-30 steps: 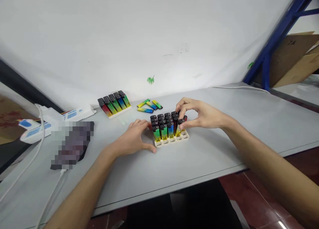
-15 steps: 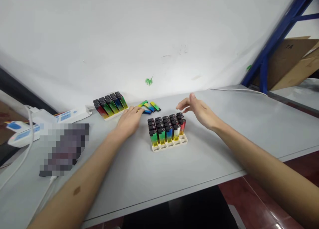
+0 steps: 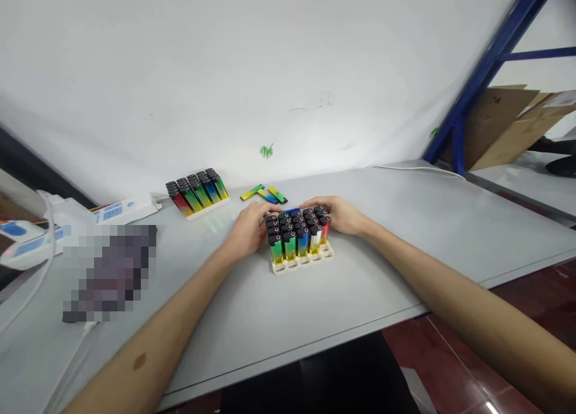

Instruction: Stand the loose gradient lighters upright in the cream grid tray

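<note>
A white rack (image 3: 302, 265) stands on the table with rows of upright, black-topped lighters in green, blue, white and red over yellow. Its front row of slots holds no lighters. Behind the rack, a blue lighter (image 3: 290, 210) lies across between my hands. My left hand (image 3: 250, 229) is closed on its left end, beside the rack's left side. My right hand (image 3: 339, 213) has its fingers curled at the other end, near the rack's back right corner. The standing lighters partly hide both sets of fingertips. Several loose lighters (image 3: 275, 195) lie farther back, near the wall.
A second rack (image 3: 207, 210) full of lighters stands back left. White power strips (image 3: 128, 210), a blurred-out dark object (image 3: 112, 270) and a white cable (image 3: 87, 336) occupy the left side. Cardboard boxes (image 3: 499, 126) sit beyond a blue metal frame (image 3: 458, 141) at right.
My left hand has moved right from the loose lighters, bringing the blue one behind the near rack. My right hand has come lower and left, its fingers closing in on the lighter.
</note>
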Demonstrator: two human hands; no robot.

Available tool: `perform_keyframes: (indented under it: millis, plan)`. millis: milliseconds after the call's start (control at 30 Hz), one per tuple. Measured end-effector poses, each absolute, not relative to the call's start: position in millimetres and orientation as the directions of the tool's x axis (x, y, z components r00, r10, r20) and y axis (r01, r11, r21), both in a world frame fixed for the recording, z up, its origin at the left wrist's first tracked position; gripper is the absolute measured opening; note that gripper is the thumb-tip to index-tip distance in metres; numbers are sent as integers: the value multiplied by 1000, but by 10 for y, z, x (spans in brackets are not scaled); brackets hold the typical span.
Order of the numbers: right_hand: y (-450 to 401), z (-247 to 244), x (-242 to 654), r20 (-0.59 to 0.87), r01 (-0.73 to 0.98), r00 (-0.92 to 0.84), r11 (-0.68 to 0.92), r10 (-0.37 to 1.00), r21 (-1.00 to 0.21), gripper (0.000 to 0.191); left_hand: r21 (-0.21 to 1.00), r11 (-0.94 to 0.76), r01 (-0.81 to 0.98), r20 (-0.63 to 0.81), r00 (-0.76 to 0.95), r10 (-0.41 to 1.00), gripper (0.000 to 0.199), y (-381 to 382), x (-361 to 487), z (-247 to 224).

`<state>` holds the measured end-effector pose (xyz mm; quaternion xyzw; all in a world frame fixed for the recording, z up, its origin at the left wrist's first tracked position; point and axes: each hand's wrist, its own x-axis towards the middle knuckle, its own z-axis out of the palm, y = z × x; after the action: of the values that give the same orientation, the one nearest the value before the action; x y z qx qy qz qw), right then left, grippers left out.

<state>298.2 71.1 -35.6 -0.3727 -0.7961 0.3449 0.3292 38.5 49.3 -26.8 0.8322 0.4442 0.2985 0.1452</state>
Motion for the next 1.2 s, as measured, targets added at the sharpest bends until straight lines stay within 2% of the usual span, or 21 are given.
perform_keyframes:
  millis: [167,267,400,500,600,767,833,933,1100,1200]
  plan:
    - [722,-365,2927,305,313,-525,513,795,-799,26,621,-455,639,333,310,890,36,479,391,-283]
    - [717,-363,2909,306,329,-480,492,822,-806,20,651,-442,617,320,305,897,32,468,401,-271]
    - [713,-357,2893,340,295,-257,409,904,-864,24,724,-409,556,299,280,912,31,451,430,-243]
    - [718,-342,2915,347,173,-100,360,933,-917,30,803,-353,480,264,245,933,45,428,440,-195]
    - [729,-323,2958,331,93,-6,330,943,-939,34,854,-374,360,304,237,923,56,377,438,-140]
    - [725,-301,2982,290,23,83,289,953,-957,38,825,-506,251,406,359,840,76,215,505,-123]
    - [713,-302,2981,288,11,83,288,954,-958,39,803,-514,302,380,405,832,87,149,565,-132]
    - [710,-324,2994,296,76,73,291,952,-954,38,773,-483,412,341,372,863,94,88,641,-127]
    - [739,-365,3029,287,328,105,240,952,-914,26,740,-463,489,333,331,883,88,86,637,-69]
    - [708,-342,3016,241,303,47,216,969,-928,29,698,-467,543,329,336,883,75,119,587,-46]
